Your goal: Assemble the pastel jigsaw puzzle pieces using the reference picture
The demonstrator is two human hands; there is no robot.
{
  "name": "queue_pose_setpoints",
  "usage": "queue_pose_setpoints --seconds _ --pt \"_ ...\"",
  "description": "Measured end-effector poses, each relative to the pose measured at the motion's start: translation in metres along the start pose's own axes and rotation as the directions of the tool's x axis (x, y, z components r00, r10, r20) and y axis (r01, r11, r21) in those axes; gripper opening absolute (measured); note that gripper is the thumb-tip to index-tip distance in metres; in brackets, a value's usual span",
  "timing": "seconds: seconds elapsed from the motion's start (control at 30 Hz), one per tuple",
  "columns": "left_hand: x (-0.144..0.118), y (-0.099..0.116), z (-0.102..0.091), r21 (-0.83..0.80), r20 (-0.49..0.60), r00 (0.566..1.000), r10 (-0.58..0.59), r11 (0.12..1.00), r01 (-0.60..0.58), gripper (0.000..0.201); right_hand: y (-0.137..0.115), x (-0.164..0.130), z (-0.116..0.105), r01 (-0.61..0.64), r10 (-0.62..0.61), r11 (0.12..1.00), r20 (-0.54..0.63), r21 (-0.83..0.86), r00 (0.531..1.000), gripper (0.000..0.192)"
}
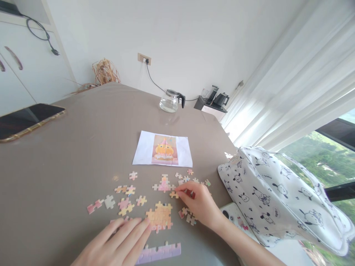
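My right hand (198,201) pinches at the edge of an orange puzzle piece (173,194), just right of a small pink joined section (164,184). My left hand (118,242) lies with fingers stretched out, its fingertips at the left edge of an orange joined section (159,216). Nearer to me is a purple joined strip (162,252), partly covered by that hand. Loose pieces, such as a grey one (109,201) and a yellow one (126,210), are scattered on the left. More loose pieces (190,218) lie around my right hand, which hides some of them.
Beyond the pieces, a creased paper sheet (143,149) carries a printed cake-like character picture. A glass pot (169,102) stands farther back on the brown table (91,144). A phone (29,120) lies at left; a white patterned bag (266,188) and another phone (235,218) sit at right.
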State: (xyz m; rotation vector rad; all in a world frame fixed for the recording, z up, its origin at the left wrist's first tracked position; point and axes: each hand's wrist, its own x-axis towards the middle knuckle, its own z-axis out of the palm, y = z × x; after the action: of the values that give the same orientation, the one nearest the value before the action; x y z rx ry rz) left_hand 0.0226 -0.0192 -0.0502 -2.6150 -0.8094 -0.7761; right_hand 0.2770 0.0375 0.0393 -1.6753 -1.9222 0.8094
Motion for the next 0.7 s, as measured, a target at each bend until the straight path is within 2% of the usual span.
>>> queue_pose_setpoints --seconds 0.07,0.27,0.6,0.7 --pt "0.002 -0.004 -0.004 0.03 0.032 0.998 0.049 0.998 -0.05 0.041 0.0 -0.001 0.0 0.004 -0.005 1.0 -0.003 -0.004 1.0 0.022" --pt "0.004 -0.008 -0.008 0.05 0.041 0.995 0.09 0.994 -0.093 0.043 0.0 0.0 0.005 0.066 -0.066 0.997 -0.006 -0.038 0.998 0.025" --pt "0.005 -0.009 -0.004 0.046 0.014 0.997 0.07 0.996 -0.07 0.041 0.008 -0.004 0.005 0.136 -0.139 0.983 -0.015 -0.125 0.99 0.026" --pt "0.008 -0.01 -0.005 0.047 0.014 0.995 0.101 0.994 -0.102 0.041 0.01 -0.004 0.006 0.152 -0.155 0.98 -0.012 -0.127 0.988 0.026"
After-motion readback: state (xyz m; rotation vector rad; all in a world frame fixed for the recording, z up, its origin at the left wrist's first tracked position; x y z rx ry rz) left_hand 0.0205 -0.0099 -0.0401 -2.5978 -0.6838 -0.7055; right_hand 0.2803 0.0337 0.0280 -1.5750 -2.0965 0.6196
